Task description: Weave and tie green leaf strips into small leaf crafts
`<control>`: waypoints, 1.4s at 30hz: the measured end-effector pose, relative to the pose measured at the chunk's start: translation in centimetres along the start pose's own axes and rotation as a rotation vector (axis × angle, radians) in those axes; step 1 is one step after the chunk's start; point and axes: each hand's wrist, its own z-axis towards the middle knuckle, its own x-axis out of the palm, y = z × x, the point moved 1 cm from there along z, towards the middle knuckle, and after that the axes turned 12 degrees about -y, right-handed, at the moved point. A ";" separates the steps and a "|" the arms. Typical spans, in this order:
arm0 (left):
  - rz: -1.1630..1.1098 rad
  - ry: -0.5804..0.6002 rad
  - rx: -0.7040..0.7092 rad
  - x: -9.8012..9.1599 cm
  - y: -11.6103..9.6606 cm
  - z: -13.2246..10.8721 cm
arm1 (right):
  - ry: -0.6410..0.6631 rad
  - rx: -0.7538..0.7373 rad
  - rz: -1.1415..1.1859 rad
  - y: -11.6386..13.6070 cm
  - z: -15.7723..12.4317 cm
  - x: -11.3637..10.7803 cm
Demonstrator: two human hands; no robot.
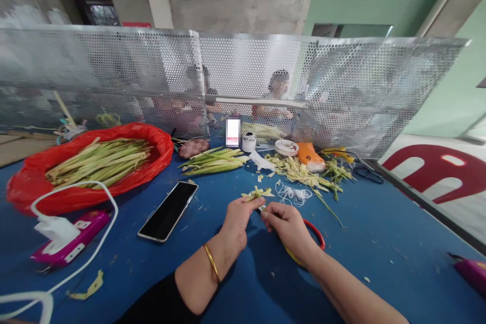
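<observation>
My left hand [238,220] pinches a small bundle of pale green leaf strips [257,193] between thumb and fingers. Close beside it, my right hand [283,220] is closed around a pair of scissors, its fingertips almost meeting the left thumb. The scissors' red handle loop [318,233] sticks out past the hand, and a yellow part shows beneath the wrist. A bit of metal blade seems to show between the two hands; the rest is hidden. Just beyond lies a tangle of white string [294,194], with a heap of cut leaf pieces [304,172] behind it.
On the blue table [228,293], a red plastic bag [152,139] holds long leaves. Nearby are a phone [169,211], a purple power strip [89,233] with a white cable, a leaf bundle [214,161], a tape roll [286,148] and an orange packet [309,153]. People sit behind a perforated metal screen [243,55].
</observation>
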 end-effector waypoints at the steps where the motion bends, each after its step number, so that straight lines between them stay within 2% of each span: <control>1: 0.006 -0.007 -0.014 -0.1 0.0 0.1 | 0.008 -0.004 -0.016 0.0 0.0 0.0; 4: 0.042 0.013 -0.058 -0.2 -0.3 0.2 | 0.023 0.023 0.019 -0.2 0.1 0.0; 10: 0.056 0.163 -0.125 -0.4 -1.6 -0.2 | 0.010 0.055 0.109 -0.9 0.3 0.1; 14: 0.139 0.066 0.019 -0.4 -1.7 -0.1 | 0.030 0.066 0.131 -0.5 0.1 0.0; 17: 0.185 0.033 0.114 -0.3 -1.6 0.1 | 0.097 0.095 0.133 0.3 -0.1 -0.2; 20: 0.226 0.033 0.118 -0.3 -1.8 0.3 | 0.139 0.120 0.089 0.8 -0.1 -0.5; 26: 0.294 0.154 -0.030 -0.7 -2.2 0.4 | 0.104 0.117 0.083 -0.3 0.3 -0.3; 34: 0.297 0.086 0.123 -0.4 -2.1 0.3 | 0.085 0.092 -0.017 0.5 -0.1 -0.2; 36: 0.295 0.029 0.127 -0.5 -2.2 0.5 | 0.026 0.093 -0.060 0.7 0.5 -0.9; 38: 0.277 -0.034 0.127 -0.7 -2.2 0.6 | -0.105 0.084 -0.130 0.5 1.8 -2.5; 40: 0.272 -0.043 0.110 -0.7 -2.2 0.6 | -0.262 0.076 -0.197 0.0 3.9 -5.1; 42: 0.292 0.013 0.078 -0.6 -2.0 0.4 | -0.435 0.082 -0.291 -0.8 6.4 -8.5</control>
